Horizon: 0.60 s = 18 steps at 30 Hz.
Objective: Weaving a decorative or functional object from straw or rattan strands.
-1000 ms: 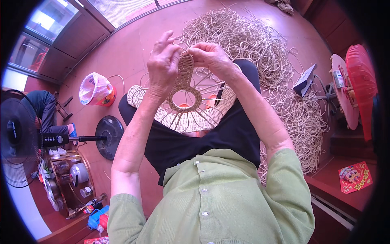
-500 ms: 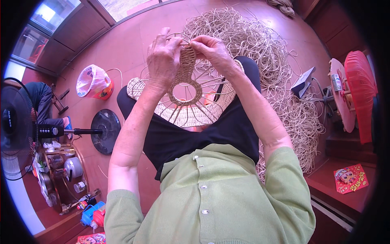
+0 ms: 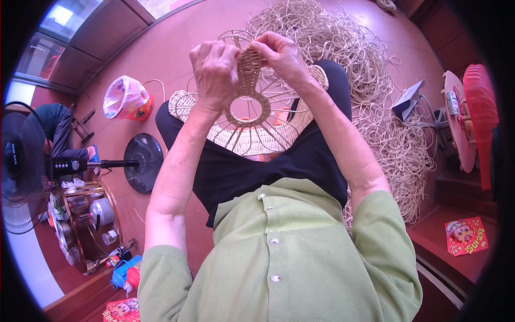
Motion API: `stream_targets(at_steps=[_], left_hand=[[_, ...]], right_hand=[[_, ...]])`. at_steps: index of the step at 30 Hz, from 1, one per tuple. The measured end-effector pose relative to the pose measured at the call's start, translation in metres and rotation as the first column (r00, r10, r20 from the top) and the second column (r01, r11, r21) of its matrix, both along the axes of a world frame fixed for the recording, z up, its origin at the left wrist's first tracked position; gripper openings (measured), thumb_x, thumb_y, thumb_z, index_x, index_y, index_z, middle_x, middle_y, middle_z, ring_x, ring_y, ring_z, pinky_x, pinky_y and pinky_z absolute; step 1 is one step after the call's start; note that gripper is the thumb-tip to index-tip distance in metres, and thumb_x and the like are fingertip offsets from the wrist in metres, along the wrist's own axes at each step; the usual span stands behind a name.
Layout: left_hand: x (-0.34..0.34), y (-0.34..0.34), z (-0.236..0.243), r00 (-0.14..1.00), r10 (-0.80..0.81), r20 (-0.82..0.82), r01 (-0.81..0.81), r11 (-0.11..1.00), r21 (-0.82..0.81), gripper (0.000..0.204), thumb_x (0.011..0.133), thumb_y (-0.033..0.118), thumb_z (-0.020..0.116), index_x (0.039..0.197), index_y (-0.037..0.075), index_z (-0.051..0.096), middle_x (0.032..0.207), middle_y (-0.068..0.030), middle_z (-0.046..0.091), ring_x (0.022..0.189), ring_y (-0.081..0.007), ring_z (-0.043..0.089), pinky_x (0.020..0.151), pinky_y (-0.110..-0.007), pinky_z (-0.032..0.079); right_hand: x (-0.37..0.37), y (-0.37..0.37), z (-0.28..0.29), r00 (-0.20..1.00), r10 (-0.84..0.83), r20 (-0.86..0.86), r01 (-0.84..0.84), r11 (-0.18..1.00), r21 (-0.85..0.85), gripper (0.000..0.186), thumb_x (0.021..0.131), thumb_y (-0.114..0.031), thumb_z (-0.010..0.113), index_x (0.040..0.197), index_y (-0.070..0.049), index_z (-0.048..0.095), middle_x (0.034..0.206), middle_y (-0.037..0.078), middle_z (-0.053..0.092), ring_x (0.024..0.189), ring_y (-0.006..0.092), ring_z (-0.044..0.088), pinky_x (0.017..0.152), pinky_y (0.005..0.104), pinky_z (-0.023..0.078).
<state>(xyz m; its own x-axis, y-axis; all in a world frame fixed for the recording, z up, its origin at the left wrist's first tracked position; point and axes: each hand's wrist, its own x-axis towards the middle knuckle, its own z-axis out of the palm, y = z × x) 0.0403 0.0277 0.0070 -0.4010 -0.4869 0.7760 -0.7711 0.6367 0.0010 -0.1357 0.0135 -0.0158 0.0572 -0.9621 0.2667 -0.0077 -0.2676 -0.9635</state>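
Observation:
A half-woven piece of tan cord on a wire frame (image 3: 249, 110) rests between my knees. Its narrow woven neck widens into a ring, and thin wires spread from there to a pale curved woven band (image 3: 244, 140). My left hand (image 3: 215, 72) is closed round the left side of the neck, fingers curled. At the neck's far end, my right hand (image 3: 281, 58) pinches cord between thumb and forefinger; the fingertips partly hide the exact spot. Bare wire loops (image 3: 236, 37) stick out beyond both hands.
A big heap of loose cord (image 3: 370, 91) covers the floor at the right. On the left are a lined bucket (image 3: 127, 99), a standing fan (image 3: 24, 166) and another person's legs (image 3: 56, 129). A red plastic chair (image 3: 479, 112) stands at the far right.
My left forefinger, raised before, is now curled down onto the woven neck. My right hand still pinches at the neck's end. The whole view has shifted slightly.

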Motion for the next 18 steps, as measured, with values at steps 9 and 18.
stream_targets(at_steps=[9, 18], left_hand=[[0.013, -0.001, 0.016, 0.987, 0.073, -0.143, -0.056, 0.991, 0.12, 0.007, 0.083, 0.015, 0.069, 0.087, 0.01, 0.066, 0.085, -0.0034, 0.065, 0.089, -0.0237, 0.059, 0.083, -0.037, 0.038], [0.019, -0.008, 0.015, 0.971, 0.003, -0.239, 0.039, 0.985, 0.169, 0.01, 0.082, 0.007, 0.07, 0.092, 0.01, 0.069, 0.098, -0.0049, 0.065, 0.096, -0.023, 0.061, 0.086, -0.034, 0.046]], right_hand=[[-0.001, -0.013, 0.01, 0.995, 0.1, 0.002, -0.099, 0.979, 0.179, 0.021, 0.087, -0.026, 0.073, 0.091, -0.008, 0.063, 0.082, -0.003, 0.062, 0.071, 0.0027, 0.054, 0.062, 0.0199, 0.044], [0.016, -0.003, 0.016, 0.932, -0.236, -0.274, 0.129, 0.925, -0.358, 0.018, 0.084, -0.02, 0.073, 0.098, -0.01, 0.068, 0.091, 0.003, 0.069, 0.082, 0.0131, 0.067, 0.07, 0.0293, 0.056]])
